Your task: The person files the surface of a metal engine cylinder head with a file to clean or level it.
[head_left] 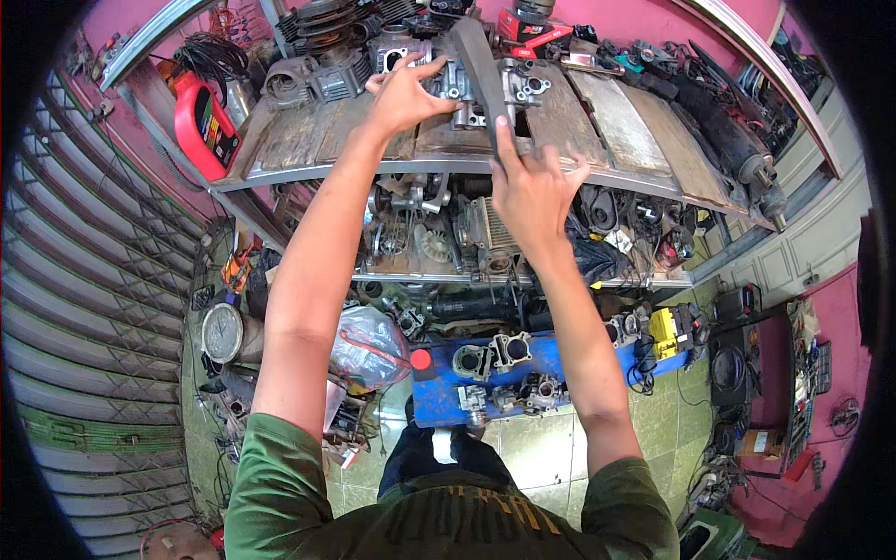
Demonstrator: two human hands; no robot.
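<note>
On the wooden shelf top, my left hand (406, 98) curves at the left edge of a grey metal engine casting (525, 86). Its thumb and forefinger are spread in a C, with the tips at the metal. My right hand (534, 187) grips the near end of a long, flat, dark grey file-like tool (478, 70), the forefinger stretched along it. This tool slants away over the casting, hiding the middle of it. Motion blurs the tool's far part and some of the right fingers, so whether it touches the casting cannot be made out.
Left of the casting stand a finned engine cylinder (341, 77) and a red oil bottle (201, 126). A muffler-like tube (723, 131) lies at the right. Engine parts crowd the lower shelf (434, 245). Nearer me, a blue bench (439, 378) bears several castings; a yellow-and-black box (667, 334) stands at its right.
</note>
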